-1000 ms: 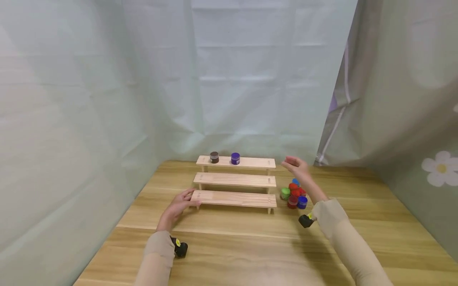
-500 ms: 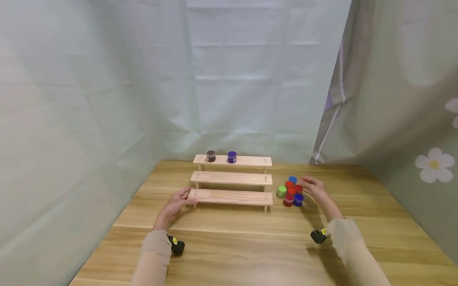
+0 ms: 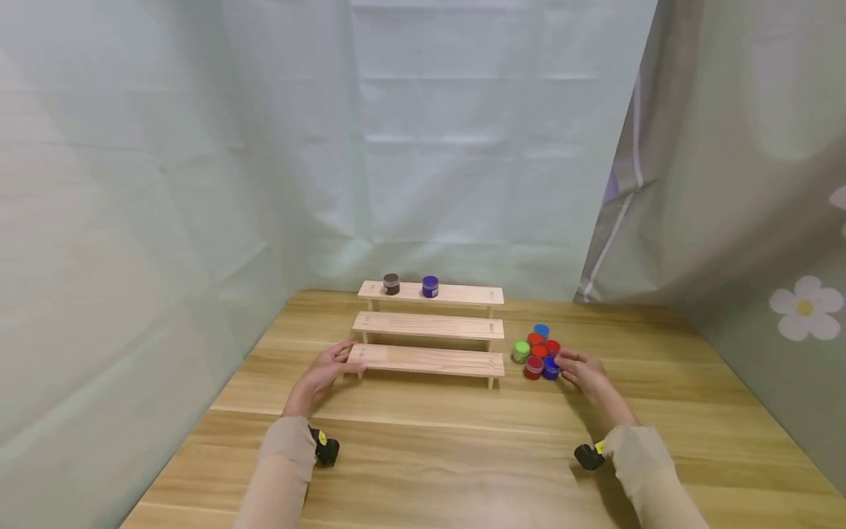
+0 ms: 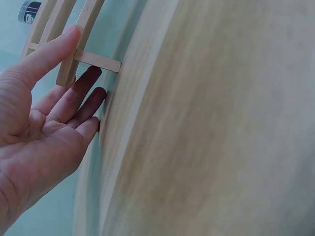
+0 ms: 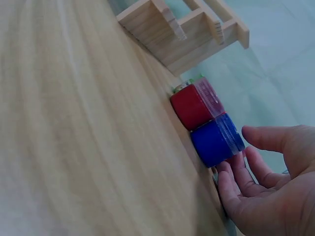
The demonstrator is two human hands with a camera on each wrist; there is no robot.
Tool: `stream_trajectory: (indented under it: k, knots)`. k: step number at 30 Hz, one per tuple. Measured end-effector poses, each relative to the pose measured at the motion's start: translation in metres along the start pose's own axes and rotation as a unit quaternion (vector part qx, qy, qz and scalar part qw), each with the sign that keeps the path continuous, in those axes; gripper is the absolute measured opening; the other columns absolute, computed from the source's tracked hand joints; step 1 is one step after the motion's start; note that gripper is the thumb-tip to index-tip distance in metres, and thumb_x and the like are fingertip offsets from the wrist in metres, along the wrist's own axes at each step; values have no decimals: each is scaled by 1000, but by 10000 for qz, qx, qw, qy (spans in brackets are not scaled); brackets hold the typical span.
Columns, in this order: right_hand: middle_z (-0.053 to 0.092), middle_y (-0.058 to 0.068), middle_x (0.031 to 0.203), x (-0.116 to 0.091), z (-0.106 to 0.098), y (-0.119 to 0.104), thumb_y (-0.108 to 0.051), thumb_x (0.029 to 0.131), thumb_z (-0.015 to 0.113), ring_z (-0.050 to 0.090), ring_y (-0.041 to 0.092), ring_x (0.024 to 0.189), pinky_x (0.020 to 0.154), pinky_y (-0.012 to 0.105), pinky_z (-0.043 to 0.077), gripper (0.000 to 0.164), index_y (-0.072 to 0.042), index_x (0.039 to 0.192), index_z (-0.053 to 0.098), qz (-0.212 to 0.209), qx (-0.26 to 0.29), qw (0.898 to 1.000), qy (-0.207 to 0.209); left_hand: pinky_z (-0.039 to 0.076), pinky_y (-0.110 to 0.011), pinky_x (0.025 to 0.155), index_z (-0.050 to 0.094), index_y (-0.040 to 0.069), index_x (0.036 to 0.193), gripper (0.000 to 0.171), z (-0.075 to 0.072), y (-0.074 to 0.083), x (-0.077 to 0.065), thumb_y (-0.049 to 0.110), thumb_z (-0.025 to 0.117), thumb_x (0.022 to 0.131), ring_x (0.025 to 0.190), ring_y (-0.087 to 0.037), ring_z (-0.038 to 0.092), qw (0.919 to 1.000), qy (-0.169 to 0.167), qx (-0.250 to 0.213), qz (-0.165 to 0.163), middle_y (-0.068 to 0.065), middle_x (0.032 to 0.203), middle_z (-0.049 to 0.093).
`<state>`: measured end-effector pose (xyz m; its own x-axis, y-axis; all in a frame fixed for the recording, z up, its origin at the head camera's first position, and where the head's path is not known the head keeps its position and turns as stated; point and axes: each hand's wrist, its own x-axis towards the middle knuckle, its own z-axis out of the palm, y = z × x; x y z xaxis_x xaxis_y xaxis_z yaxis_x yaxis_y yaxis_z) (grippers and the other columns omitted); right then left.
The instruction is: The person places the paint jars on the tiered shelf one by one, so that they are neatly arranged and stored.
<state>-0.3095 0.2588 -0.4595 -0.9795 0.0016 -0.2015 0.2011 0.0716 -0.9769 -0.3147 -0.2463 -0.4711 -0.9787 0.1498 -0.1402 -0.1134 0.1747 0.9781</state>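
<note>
A three-tiered pale wooden rack [image 3: 428, 324] stood on a wood-grain table [image 3: 423, 463]. At its eight o'clock, the person's left hand [image 3: 324, 370] pinched the end of the lowest tier [image 3: 426, 359] between thumb and fingers. At its three o'clock clustered small round lidded jars [image 3: 539, 353] in blue, red and green. A dark blue round jar [image 5: 214, 143] stood at that cluster's five o'clock; beside it, the right hand [image 3: 585, 372] held thumb and fingers spread, and whether they touched it I cannot tell. The top tier [image 3: 465, 294] bore a near-black round jar [image 3: 391, 285] at eleven o'clock, a purple-blue round jar [image 3: 430, 287] at twelve.
</note>
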Motion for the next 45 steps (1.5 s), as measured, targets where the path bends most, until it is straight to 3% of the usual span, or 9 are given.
stream_trajectory:
  k: [4, 7, 12, 18, 23, 27, 36, 41, 45]
  knots:
    - [62, -15, 95, 0, 2, 2, -11, 95, 59, 56, -13, 79, 77, 9, 51, 60, 15, 143, 33, -34, -92, 9999, 69, 15, -53, 123, 23, 2, 154, 80, -2, 2, 1, 7, 69, 88, 144, -43, 30, 10000, -48, 25, -7, -30, 155, 28]
    - [64, 3, 114, 1, 4, 3, -11, 94, 61, 55, -12, 79, 77, 10, 51, 59, 13, 142, 36, -37, -208, 9997, 125, 15, -53, 122, 22, 2, 154, 80, -2, 3, 1, 7, 68, 88, 145, -43, 29, 10000, -74, 58, 3, -31, 154, 27]
    - [41, 27, 148, 4, 4, 4, -15, 93, 63, 55, -9, 88, 81, 12, 51, 59, 10, 142, 40, -56, -666, 9977, 117, 14, -54, 122, 24, 0, 153, 80, -1, 1, 2, 7, 69, 87, 145, -44, 27, 9999, -53, 65, -64, -33, 155, 25]
    - [40, 32, 148, 5, 5, 5, -18, 92, 65, 53, 27, 121, 99, 30, 48, 60, 8, 141, 42, -225, -1537, 9879, -29, 13, -56, 122, 26, 0, 152, 78, -1, -2, 1, 7, 69, 87, 146, -44, 26, 9999, 46, 47, -125, -33, 154, 26]
    - [43, 34, 143, 4, 5, 7, -15, 90, 67, 48, 39, 128, 95, 30, 45, 61, 9, 141, 42, -301, -1758, 9839, -81, 12, -56, 122, 27, 0, 152, 78, -1, -3, 0, 6, 69, 86, 146, -44, 24, 9999, 86, 18, -124, -33, 154, 25]
    - [46, 35, 141, 3, 5, 8, -11, 89, 68, 49, 41, 127, 95, 30, 44, 61, 10, 140, 42, -340, -1814, 9828, -58, 12, -57, 122, 28, 0, 151, 78, 0, -3, 1, 7, 70, 86, 146, -45, 26, 9998, 118, 64, -137, -33, 153, 27]
    - [47, 33, 140, 4, 5, 6, -14, 90, 67, 47, 42, 128, 108, 46, 39, 59, 10, 139, 43, -259, -1718, 9848, -33, 12, -60, 121, 24, 2, 153, 80, -2, -3, 0, 11, 69, 88, 145, -47, 24, 9998, -112, 133, -26, -34, 155, 25]
    - [47, 33, 140, 3, 4, 5, -16, 91, 66, 54, 34, 121, 96, 32, 48, 60, 8, 141, 42, -191, -1753, 9843, -62, 13, -60, 121, 25, 3, 153, 80, -2, -4, -1, 10, 70, 87, 144, -46, 28, 9999, -78, 94, -2, -33, 154, 27]
    - [45, 33, 141, 2, 3, 2, -14, 90, 67, 60, 16, 104, 84, 21, 52, 61, 10, 140, 41, -126, -1663, 9860, -39, 14, -59, 121, 25, 2, 153, 78, 0, -3, -1, 9, 69, 88, 144, -46, 28, 9999, -58, 112, 27, -34, 153, 28]
